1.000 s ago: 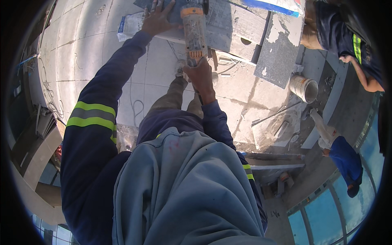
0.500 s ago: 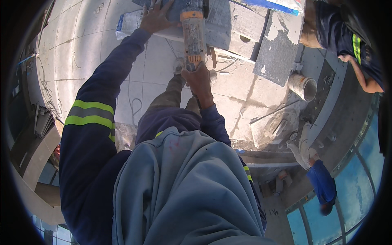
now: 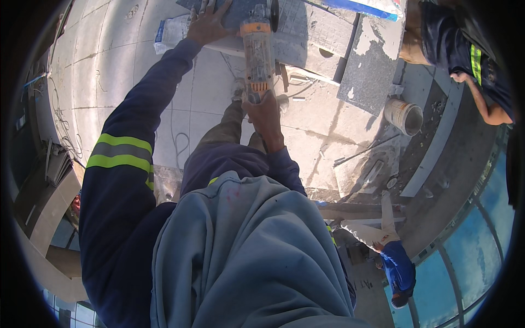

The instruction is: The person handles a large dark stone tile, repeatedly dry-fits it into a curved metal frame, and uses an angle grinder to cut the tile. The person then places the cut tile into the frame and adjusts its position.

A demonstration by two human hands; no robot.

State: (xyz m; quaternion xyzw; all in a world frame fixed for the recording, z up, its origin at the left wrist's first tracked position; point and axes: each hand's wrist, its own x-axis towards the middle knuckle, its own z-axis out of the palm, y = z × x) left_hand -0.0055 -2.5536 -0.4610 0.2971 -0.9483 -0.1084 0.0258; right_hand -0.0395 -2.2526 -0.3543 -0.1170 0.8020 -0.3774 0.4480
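Note:
My right hand [image 3: 265,116] is wrapped round the rear handle of a dusty angle grinder [image 3: 258,57] with an orange collar. The grinder points away from me, and its dark disc [image 3: 274,15] shows at the top edge, on the right of the tool's head. My left hand [image 3: 209,24] lies with fingers spread on a dark grey slab [image 3: 236,12], just left of the grinder. Whether the disc touches the slab cannot be made out. A white and blue bag [image 3: 174,33] lies beside my left wrist.
Grey boards [image 3: 317,33] and a speckled slab [image 3: 369,68] lie to the right. Near them is a tilted white bucket [image 3: 403,116]. Cables [image 3: 180,142] trail over the tiled floor. One person [image 3: 465,49] is at the upper right, another [image 3: 396,262] at the lower right.
The grinder and my right hand have come slightly toward me, showing more of the disc. My left hand stays put. The person in blue at the lower right has walked leftward.

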